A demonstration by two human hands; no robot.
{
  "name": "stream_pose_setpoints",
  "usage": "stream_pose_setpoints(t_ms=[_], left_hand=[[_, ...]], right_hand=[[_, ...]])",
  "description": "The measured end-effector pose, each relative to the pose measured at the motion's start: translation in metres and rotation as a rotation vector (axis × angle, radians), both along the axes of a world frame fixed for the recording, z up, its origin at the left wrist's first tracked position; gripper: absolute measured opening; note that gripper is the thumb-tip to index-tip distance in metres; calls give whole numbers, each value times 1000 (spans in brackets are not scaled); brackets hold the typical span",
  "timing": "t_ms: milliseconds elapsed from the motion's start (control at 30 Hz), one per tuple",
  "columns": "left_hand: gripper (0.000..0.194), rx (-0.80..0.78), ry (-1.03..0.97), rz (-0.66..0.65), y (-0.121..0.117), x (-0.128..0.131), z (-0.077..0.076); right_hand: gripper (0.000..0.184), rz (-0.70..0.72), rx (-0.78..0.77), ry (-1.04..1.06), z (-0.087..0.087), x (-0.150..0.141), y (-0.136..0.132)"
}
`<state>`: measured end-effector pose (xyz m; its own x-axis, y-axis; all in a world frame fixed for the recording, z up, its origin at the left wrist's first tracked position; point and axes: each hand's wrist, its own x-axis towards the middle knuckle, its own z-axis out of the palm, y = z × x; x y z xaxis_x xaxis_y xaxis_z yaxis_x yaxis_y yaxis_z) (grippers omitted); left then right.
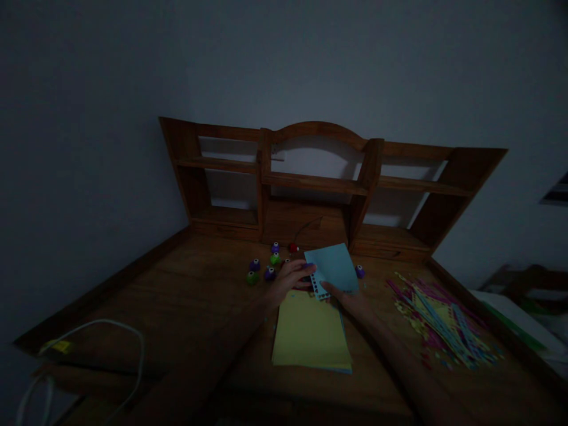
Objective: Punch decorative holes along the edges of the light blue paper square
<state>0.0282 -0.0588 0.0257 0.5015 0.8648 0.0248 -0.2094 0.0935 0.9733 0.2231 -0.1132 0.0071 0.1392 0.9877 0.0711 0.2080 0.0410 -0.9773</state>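
Observation:
My right hand [350, 302] holds a light blue sheet of paper [335, 266] from below, with a row of small holes along its left edge. My left hand [290, 278] is closed over a small punch at that edge; the punch is mostly hidden under my fingers. Below both hands a stack of yellow paper [310, 334] lies on the wooden desk [186, 307].
Several small round punches, purple [254, 265], green [252, 277] and red [293, 248], sit left of my hands, one purple punch [360, 271] to the right. A pile of coloured paper strips [444, 322] lies at right. A wooden hutch [319, 183] stands behind. A white cable [110, 337] curls at left.

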Motion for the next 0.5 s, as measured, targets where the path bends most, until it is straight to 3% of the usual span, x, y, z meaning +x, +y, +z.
stream_pose_setpoints(t_ms=[500], left_hand=[[46, -8, -6, 40, 0, 1, -2]], right_hand=[[37, 4, 21, 2, -1, -1, -1]])
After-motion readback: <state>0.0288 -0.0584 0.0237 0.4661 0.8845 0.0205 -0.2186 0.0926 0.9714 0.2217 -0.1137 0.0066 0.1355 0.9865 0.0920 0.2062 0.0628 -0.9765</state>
